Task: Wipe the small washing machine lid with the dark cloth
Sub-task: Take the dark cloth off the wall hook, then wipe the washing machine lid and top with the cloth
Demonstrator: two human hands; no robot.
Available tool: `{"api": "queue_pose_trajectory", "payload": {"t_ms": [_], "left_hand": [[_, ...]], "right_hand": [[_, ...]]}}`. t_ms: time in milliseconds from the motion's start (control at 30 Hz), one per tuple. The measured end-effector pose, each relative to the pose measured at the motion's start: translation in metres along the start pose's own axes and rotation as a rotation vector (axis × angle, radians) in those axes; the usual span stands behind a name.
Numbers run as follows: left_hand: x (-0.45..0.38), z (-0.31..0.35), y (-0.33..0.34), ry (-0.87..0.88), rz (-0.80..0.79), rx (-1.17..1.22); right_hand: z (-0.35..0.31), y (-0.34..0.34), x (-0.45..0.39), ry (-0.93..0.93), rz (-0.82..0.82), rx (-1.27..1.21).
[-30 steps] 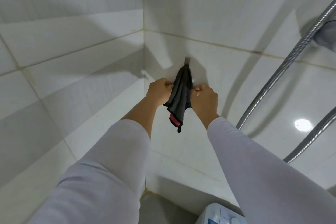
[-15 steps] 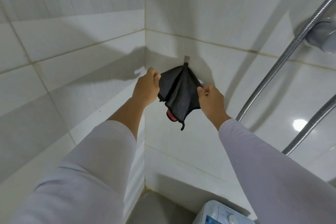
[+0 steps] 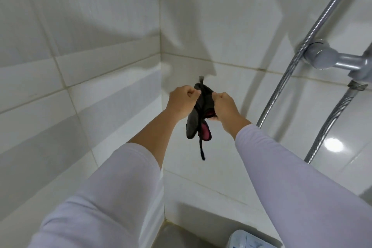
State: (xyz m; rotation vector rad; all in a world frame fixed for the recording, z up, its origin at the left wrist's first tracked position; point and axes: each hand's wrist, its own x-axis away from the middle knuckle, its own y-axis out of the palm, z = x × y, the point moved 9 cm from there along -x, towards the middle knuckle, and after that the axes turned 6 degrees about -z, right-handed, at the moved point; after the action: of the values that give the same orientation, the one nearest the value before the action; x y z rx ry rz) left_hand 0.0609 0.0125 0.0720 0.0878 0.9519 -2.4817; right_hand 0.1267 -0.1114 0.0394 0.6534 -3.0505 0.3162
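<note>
Between left hand (image 3: pixel 184 102) and right hand (image 3: pixel 224 107), up against white wall tile (image 3: pixel 231 50): dark cloth (image 3: pixel 196 119), bunched, long axis near vertical, top at small wall hook (image 3: pixel 201 79), thin loop dangling straight down below both fists. Pink-red inner face showing at lower right fold. Both hands curled closed, pinching cloth's upper edges, one each side. Far below right forearm, corner of small washing machine lid (image 3: pixel 244 239), well apart from cloth.
</note>
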Motion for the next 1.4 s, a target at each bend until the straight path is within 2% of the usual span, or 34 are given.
{"api": "queue_pose_trajectory", "payload": {"t_ms": [67, 167, 267, 400, 433, 533, 600, 700, 800, 900, 967, 1033, 1133, 1200, 1300, 1400], "left_hand": [[0.004, 0.012, 0.009, 0.007, -0.066, 0.065], [0.013, 0.024, 0.020, -0.011, -0.213, 0.295], [0.023, 0.039, 0.024, 0.040, -0.309, 0.256], [0.033, 0.039, 0.014, 0.046, -0.129, 0.374], [0.037, 0.033, 0.018, 0.012, -0.139, 0.430], [0.060, 0.024, 0.056, -0.062, -0.429, 0.575], [0.081, 0.025, 0.083, -0.088, -0.645, 0.661], [0.109, 0.031, 0.117, -0.139, -0.822, 0.771], [0.127, 0.042, 0.139, -0.132, -0.903, 0.832], [0.137, 0.055, 0.153, -0.129, -0.930, 0.837], [0.141, 0.065, 0.160, -0.128, -0.951, 0.810], [0.145, 0.075, 0.169, -0.109, -0.988, 0.759], [0.150, 0.089, 0.181, -0.080, -1.027, 0.737], [0.154, 0.099, 0.190, -0.054, -1.050, 0.735], [0.157, 0.105, 0.204, -0.037, -1.046, 0.647], [0.154, 0.102, 0.220, -0.022, -0.969, 0.482]], "right_hand": [[-0.009, 0.001, 0.004, -0.014, -0.043, -0.030], [-0.015, -0.009, 0.012, -0.036, -0.085, -0.052], [-0.012, -0.027, 0.022, -0.023, -0.117, -0.068], [-0.023, -0.051, 0.042, -0.018, -0.180, 0.007], [-0.027, -0.055, 0.050, -0.012, -0.233, 0.017], [-0.033, -0.067, 0.074, 0.017, -0.403, 0.032], [-0.033, -0.079, 0.086, 0.042, -0.448, 0.049], [-0.027, -0.104, 0.097, 0.069, -0.383, 0.076], [-0.012, -0.137, 0.105, 0.098, -0.214, 0.103], [0.015, -0.169, 0.117, 0.159, -0.048, 0.306], [0.026, -0.181, 0.126, 0.133, 0.002, 0.472], [0.035, -0.182, 0.137, 0.098, -0.021, 0.401], [0.064, -0.166, 0.159, 0.184, -0.204, 0.082], [0.084, -0.163, 0.171, 0.226, -0.283, 0.051], [0.107, -0.174, 0.181, 0.258, -0.259, 0.048], [0.121, -0.193, 0.187, 0.288, -0.200, 0.072]]}}
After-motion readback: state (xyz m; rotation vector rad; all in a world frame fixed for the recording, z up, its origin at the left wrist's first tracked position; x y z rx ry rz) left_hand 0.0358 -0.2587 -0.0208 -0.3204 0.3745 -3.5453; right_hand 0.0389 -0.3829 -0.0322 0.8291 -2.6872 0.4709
